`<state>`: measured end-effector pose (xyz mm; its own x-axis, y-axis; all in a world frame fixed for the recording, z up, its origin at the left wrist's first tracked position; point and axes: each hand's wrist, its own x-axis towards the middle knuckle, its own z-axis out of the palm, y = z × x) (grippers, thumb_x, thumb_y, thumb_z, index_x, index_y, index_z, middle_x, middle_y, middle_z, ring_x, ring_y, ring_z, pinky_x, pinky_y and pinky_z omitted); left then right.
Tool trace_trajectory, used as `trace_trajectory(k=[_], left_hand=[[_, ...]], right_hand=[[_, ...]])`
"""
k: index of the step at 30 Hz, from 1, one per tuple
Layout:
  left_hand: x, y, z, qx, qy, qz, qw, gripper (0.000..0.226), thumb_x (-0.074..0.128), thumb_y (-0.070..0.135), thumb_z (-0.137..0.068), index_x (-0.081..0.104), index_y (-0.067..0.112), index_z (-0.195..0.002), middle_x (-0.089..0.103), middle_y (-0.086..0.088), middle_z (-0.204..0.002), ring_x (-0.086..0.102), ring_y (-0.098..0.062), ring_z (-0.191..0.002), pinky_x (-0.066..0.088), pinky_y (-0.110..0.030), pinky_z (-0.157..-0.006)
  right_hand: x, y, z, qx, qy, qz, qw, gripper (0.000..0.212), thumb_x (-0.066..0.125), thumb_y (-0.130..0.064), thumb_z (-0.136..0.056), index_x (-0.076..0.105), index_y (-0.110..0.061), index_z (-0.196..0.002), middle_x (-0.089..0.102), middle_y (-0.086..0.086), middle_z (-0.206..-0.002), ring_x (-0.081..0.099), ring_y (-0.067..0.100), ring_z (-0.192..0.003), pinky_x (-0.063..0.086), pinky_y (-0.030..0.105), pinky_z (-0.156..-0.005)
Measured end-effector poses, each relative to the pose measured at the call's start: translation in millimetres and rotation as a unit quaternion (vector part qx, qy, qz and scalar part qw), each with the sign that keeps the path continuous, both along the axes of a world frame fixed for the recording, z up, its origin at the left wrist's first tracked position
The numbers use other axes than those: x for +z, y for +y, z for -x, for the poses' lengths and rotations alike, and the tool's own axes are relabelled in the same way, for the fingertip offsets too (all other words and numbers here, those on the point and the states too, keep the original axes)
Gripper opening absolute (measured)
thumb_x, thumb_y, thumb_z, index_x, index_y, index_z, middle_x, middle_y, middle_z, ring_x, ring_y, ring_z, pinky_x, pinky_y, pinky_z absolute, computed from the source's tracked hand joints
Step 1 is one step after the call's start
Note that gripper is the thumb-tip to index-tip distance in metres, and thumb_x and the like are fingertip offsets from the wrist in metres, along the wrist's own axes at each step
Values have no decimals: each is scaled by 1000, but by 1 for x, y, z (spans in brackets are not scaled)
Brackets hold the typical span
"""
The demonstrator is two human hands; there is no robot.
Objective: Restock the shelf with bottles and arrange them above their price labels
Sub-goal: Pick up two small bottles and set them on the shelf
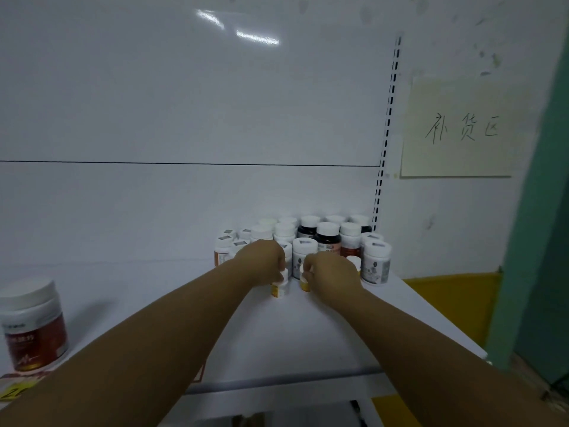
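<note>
Both arms reach over the white shelf (323, 334) toward a cluster of white-capped bottles (308, 238) at its back right corner. My left hand (261, 261) is closed over the cap of a small yellow-labelled bottle (279, 289) standing just in front of the cluster. My right hand (331, 272) grips a second small yellow-labelled bottle (305, 280), which is tilted and mostly hidden by the fingers. A price label (14, 391) shows at the shelf's front left edge, and another is partly hidden under my left forearm.
A large white-lidded jar with a red label (34, 325) stands at the front left of the shelf. A slotted upright (386, 134) marks the shelf's right end. A paper sign (462, 127) hangs on the wall to the right, above a yellow panel (455, 303).
</note>
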<state>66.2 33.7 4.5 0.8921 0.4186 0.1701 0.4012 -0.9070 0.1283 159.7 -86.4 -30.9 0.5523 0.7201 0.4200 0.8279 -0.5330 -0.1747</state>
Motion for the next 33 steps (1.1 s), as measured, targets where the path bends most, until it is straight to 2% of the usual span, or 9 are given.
trace_trajectory(k=[3, 7, 11, 13, 16, 20, 22, 26, 33], left_hand=[[2, -8, 1, 14, 3, -4, 1000, 21, 67, 20, -79, 73, 12, -97, 70, -10, -103, 60, -22, -85, 40, -23, -66], [1, -14, 11, 30, -15, 26, 999, 29, 68, 24, -79, 71, 9, -104, 70, -9, -104, 58, -18, -84, 40, -21, -67], [6, -16, 36, 49, -32, 58, 997, 24, 71, 23, -77, 74, 10, -98, 72, -8, -101, 55, -13, -79, 41, -21, -67], [18, -15, 53, 65, -50, 70, 994, 25, 71, 23, -77, 74, 11, -99, 71, -6, -101, 55, -14, -81, 42, -22, -69], [40, -8, 83, 96, -70, 71, 990, 29, 71, 24, -79, 74, 10, -104, 70, -4, -101, 57, -15, -81, 45, -23, -70], [51, 8, 125, 144, -77, 108, 981, 33, 70, 23, -82, 70, 4, -109, 67, -7, -95, 59, -17, -73, 52, -24, -64], [49, 17, 139, 156, -83, 125, 976, 35, 69, 22, -83, 68, 3, -112, 67, -7, -97, 61, -18, -74, 53, -23, -63], [43, 30, 153, 150, -94, 162, 971, 37, 70, 20, -82, 67, 1, -113, 68, -13, -107, 64, -21, -82, 57, -28, -72], [23, 58, 153, 121, -69, 200, 970, 38, 73, 21, -80, 68, -2, -110, 70, -16, -105, 69, -27, -93, 59, -33, -80]], right_hand=[[-4, 2, 0, 21, 23, -13, 999, 27, 50, -24, -90, 61, -15, -114, 60, 8, -113, 58, 24, -101, 40, 29, -75], [-6, -4, -4, 55, 36, 10, 998, 25, 50, -21, -91, 59, -9, -111, 52, 11, -117, 54, 26, -101, 30, 25, -71], [-5, -14, 1, 88, 88, -30, 992, 24, 53, -20, -91, 64, -6, -106, 58, 13, -111, 56, 27, -101, 33, 25, -71], [1, -12, 12, 133, 127, -43, 982, 23, 56, -22, -90, 68, -8, -104, 65, 11, -108, 59, 21, -95, 35, 24, -71], [21, -4, 39, 199, 167, -43, 965, 29, 59, -26, -89, 67, -15, -114, 67, 2, -111, 56, 10, -88, 39, 21, -72], [33, 11, 78, 250, 173, -58, 951, 32, 68, -28, -83, 69, -16, -113, 64, -4, -96, 52, -1, -72, 38, 11, -62], [32, 17, 96, 260, 171, -45, 949, 34, 69, -28, -81, 69, -15, -112, 64, -4, -95, 54, 0, -75, 42, 13, -67], [29, 34, 123, 253, 173, -39, 951, 33, 72, -28, -77, 71, -15, -108, 71, 0, -105, 59, 3, -79, 50, 19, -74], [24, 52, 144, 207, 180, 11, 961, 33, 72, -23, -78, 69, -14, -110, 69, 1, -111, 62, 8, -86, 53, 23, -80]])
